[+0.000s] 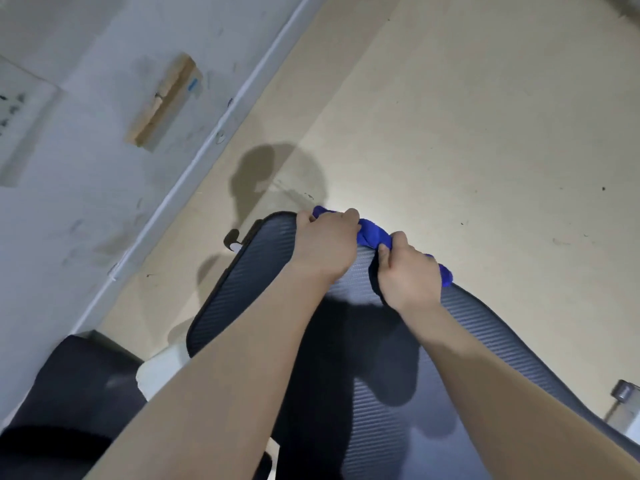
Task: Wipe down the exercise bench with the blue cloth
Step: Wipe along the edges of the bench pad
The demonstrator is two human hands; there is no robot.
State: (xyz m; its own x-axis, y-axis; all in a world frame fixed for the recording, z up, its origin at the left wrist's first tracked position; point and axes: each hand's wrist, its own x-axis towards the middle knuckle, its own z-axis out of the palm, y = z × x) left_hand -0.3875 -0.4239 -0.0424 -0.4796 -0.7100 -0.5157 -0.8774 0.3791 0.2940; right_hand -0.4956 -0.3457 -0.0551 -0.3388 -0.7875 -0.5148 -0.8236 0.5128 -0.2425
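The exercise bench [239, 289] has a dark padded top with fine ribbing and stretches from the lower right up to its rounded far end. A bunched blue cloth [372, 233] lies along that far edge. My left hand [325, 244] grips one end of the cloth, fingers curled over the bench's end. My right hand [405, 271] grips the other end, with a blue tail [446, 276] sticking out past it. Both forearms reach across the pad and cast a shadow on it.
Beige floor [467, 133] lies beyond the bench. A white wall [86, 150] with a baseboard runs along the left. Another dark pad [76, 382] sits at the lower left. A metal part [625, 393] shows at the right edge.
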